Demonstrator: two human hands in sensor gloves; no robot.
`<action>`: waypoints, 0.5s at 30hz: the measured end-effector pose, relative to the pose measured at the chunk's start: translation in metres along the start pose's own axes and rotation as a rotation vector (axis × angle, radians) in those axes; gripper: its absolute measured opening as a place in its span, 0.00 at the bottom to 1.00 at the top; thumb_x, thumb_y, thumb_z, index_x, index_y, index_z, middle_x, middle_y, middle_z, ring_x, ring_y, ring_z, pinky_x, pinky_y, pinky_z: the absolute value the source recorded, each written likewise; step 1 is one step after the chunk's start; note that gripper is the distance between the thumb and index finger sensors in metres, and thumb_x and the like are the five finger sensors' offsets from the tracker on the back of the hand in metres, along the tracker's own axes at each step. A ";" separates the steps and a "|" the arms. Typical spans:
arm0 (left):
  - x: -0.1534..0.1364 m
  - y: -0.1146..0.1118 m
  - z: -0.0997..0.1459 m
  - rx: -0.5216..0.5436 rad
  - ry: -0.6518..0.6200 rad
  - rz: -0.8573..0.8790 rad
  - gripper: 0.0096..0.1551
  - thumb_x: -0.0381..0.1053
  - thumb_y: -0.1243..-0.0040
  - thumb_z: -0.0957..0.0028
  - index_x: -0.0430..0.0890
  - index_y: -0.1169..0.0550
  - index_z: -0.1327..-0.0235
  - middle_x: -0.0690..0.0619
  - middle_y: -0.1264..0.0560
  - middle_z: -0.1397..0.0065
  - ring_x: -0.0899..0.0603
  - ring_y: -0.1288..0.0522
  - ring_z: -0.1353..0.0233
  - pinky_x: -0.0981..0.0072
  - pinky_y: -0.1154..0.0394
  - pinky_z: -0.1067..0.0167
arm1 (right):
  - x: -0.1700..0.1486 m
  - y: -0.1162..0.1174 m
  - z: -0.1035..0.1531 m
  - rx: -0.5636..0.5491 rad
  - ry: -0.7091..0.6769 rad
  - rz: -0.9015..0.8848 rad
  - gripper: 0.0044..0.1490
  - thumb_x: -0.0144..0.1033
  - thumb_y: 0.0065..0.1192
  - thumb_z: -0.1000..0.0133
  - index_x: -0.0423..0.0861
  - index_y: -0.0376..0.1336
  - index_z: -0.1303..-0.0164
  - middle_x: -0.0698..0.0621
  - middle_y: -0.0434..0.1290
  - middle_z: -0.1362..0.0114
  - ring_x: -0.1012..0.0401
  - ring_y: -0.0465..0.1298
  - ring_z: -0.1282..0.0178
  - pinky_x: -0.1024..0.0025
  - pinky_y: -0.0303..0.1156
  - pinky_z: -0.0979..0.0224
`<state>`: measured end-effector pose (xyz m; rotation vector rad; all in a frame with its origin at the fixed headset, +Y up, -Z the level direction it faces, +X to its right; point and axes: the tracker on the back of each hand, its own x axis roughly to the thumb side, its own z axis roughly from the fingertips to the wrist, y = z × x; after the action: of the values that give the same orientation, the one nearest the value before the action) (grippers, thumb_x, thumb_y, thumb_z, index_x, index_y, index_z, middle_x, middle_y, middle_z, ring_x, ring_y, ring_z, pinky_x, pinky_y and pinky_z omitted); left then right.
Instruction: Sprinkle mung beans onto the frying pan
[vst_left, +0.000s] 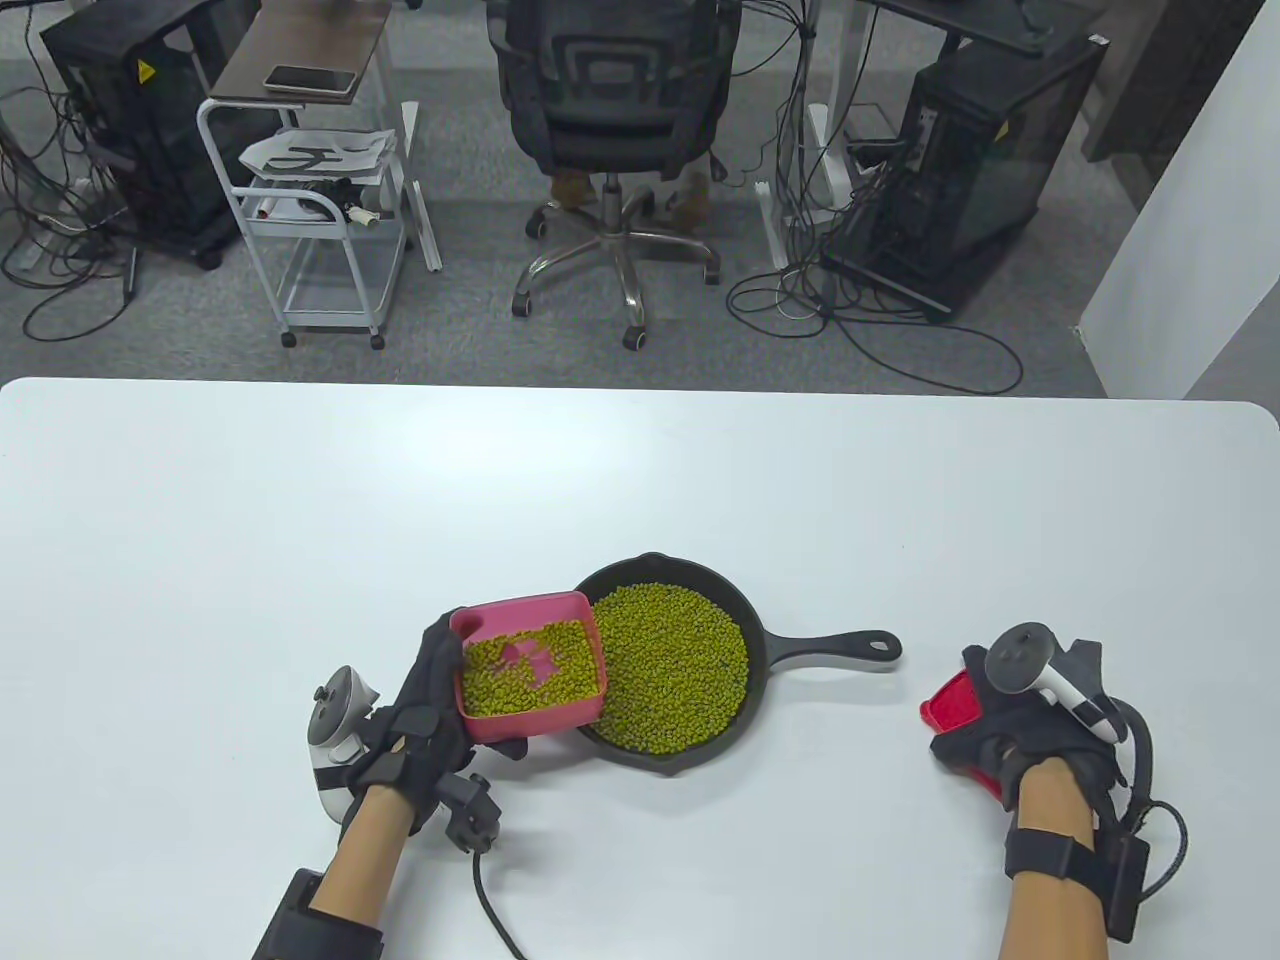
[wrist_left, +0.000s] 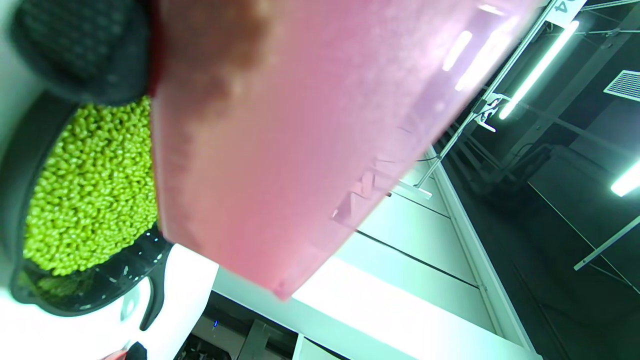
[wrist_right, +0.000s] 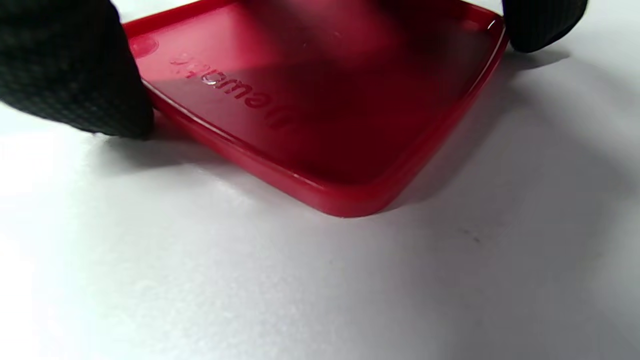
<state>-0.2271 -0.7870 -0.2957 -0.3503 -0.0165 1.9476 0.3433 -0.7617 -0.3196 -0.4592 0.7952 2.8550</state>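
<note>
Table view shows my left hand (vst_left: 425, 700) gripping the pink tub (vst_left: 530, 665) of mung beans (vst_left: 520, 675), tilted over the frying pan (vst_left: 760, 640) mid-sprinkle, right hand (vst_left: 1030, 720) resting on the red lid (vst_left: 950, 700) on the bench (vst_left: 300, 500); next I judge a steeper tilt

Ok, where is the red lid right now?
In the table view the red lid lies on the table under the right hand, right of the frying pan handle.
</note>
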 end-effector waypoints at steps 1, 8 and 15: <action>0.000 0.000 0.000 -0.002 -0.001 0.001 0.47 0.75 0.63 0.42 0.53 0.56 0.19 0.35 0.47 0.19 0.31 0.23 0.41 0.48 0.16 0.59 | 0.000 0.000 0.001 0.003 0.002 0.005 0.70 0.70 0.80 0.55 0.68 0.38 0.15 0.31 0.35 0.10 0.31 0.41 0.16 0.21 0.56 0.26; 0.000 -0.002 0.000 -0.015 -0.005 0.004 0.47 0.75 0.63 0.41 0.53 0.57 0.19 0.35 0.47 0.19 0.31 0.23 0.41 0.48 0.16 0.59 | -0.003 -0.007 0.018 -0.064 -0.043 -0.009 0.71 0.71 0.80 0.56 0.66 0.39 0.14 0.29 0.38 0.10 0.29 0.45 0.17 0.22 0.53 0.24; -0.001 -0.003 0.000 -0.015 -0.005 -0.003 0.47 0.76 0.63 0.41 0.53 0.56 0.18 0.35 0.47 0.19 0.31 0.23 0.41 0.48 0.16 0.59 | 0.035 -0.048 0.056 -0.187 -0.214 -0.021 0.72 0.70 0.81 0.56 0.66 0.38 0.14 0.29 0.37 0.10 0.29 0.44 0.17 0.22 0.51 0.23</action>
<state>-0.2240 -0.7864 -0.2945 -0.3547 -0.0348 1.9463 0.3062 -0.6893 -0.3085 -0.1765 0.4864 2.9070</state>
